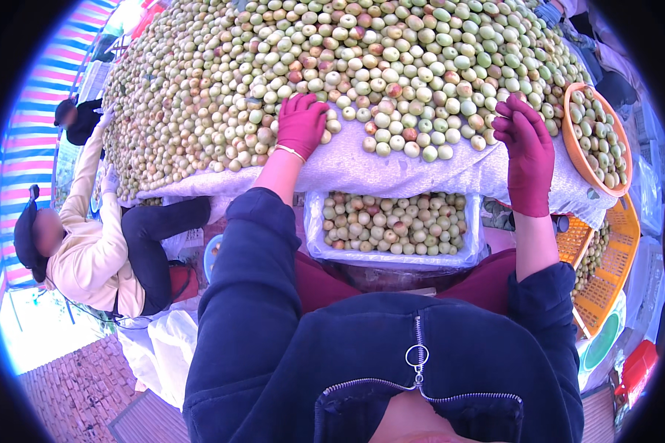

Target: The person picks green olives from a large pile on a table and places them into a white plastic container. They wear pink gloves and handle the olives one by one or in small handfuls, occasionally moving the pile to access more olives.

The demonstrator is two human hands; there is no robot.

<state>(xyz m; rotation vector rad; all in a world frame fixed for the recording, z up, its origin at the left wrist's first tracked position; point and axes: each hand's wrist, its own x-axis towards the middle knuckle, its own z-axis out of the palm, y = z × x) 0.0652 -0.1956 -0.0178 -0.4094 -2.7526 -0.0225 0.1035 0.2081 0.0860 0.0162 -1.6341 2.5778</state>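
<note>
A broad heap of green jujube-like fruits [210, 94], some with reddish patches, covers a cloth-topped table [343, 160]. My left hand [301, 124], in a dark pink glove, rests palm down on fruits at the heap's near edge; whether it grips any cannot be told. My right hand [525, 149], gloved alike, is raised at the heap's right front edge with its fingers bent close together; whether a fruit is between them cannot be told. Between my hands, loose fruits [413, 133] lie on the cloth. Below the table edge, a plastic-lined box [313, 235] holds more fruits.
An orange basket [573, 145] of fruits stands on the table's right corner, above yellow-orange crates [615, 282]. On the left sits a co-worker [94, 260] reaching to the heap, with another person [83, 122] beyond. More people are partly visible at the upper right.
</note>
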